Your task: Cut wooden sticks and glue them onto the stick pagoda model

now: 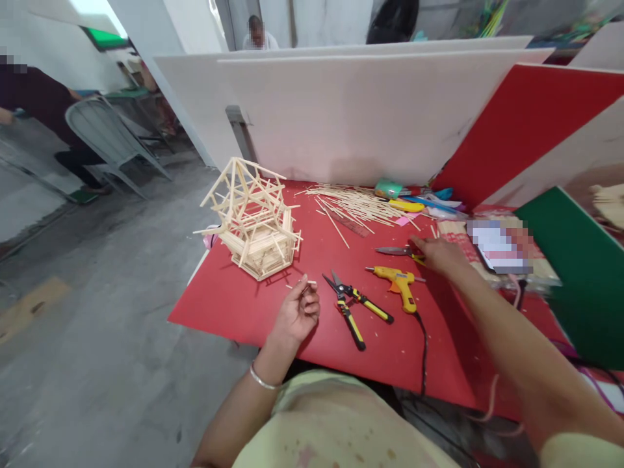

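My left hand (298,312) rests on the red table (234,312), its fingers curled around a short wooden stick (306,281). A little to its left stands a small house model built of wooden sticks (253,218). My right hand (439,253) reaches across the table and lies on the handle of a second pair of snips (396,251). Between the hands lie yellow-handled snips (351,304) and a yellow glue gun (398,283) with a black cord.
A heap of loose sticks (358,203) lies at the back of the table, beside markers and a green tape roll (389,188). White and red boards (370,110) wall the back. A green board (585,273) leans at right. Chairs and people are at far left.
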`<state>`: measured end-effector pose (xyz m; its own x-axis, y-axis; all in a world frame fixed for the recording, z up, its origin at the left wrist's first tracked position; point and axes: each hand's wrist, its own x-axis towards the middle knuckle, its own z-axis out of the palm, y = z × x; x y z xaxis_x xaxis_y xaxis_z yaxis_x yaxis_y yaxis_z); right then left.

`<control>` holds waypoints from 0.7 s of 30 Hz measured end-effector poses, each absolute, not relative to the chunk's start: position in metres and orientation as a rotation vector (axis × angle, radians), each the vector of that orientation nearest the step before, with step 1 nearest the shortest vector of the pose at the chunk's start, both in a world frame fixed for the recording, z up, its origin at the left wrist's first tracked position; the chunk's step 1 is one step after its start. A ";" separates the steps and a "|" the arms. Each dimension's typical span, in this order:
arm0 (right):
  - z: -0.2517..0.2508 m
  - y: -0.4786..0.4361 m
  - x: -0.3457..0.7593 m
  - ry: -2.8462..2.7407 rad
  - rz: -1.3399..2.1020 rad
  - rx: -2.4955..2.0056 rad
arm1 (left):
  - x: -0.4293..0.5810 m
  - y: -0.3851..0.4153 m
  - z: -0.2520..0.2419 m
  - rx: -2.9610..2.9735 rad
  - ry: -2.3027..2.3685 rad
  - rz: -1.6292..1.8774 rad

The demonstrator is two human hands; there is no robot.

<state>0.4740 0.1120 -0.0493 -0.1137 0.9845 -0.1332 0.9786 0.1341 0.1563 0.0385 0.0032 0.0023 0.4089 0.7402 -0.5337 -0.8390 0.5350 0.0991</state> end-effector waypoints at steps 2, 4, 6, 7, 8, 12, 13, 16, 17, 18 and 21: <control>-0.046 0.113 0.475 2.220 0.048 1.912 | 0.039 0.002 0.004 -0.204 0.572 1.004; -0.040 0.113 0.474 2.245 0.061 1.886 | 0.038 0.001 0.006 -0.207 0.578 1.009; -0.033 0.110 0.471 2.269 0.091 1.883 | 0.037 -0.001 0.008 -0.212 0.581 1.019; -0.028 0.108 0.468 2.274 0.136 1.926 | 0.035 -0.002 0.010 -0.213 0.583 1.026; -0.022 0.105 0.464 2.274 0.197 1.990 | 0.034 -0.002 0.011 -0.212 0.589 1.033; 0.007 0.082 0.432 2.269 0.416 2.254 | 0.032 0.000 0.013 -0.196 0.620 1.037; 0.015 0.072 0.418 2.309 0.419 2.325 | 0.033 0.002 0.013 -0.196 0.610 1.029; 0.035 0.035 0.365 2.539 0.229 2.372 | 0.041 0.005 0.014 -0.206 0.549 0.988; 0.038 0.022 0.346 2.636 0.137 2.308 | 0.044 0.006 0.014 -0.210 0.535 0.973; 0.040 0.010 0.327 2.702 0.062 2.213 | 0.047 0.007 0.015 -0.214 0.529 0.959; 0.036 -0.014 0.283 2.788 0.089 1.952 | 0.053 0.006 0.018 -0.218 0.546 0.933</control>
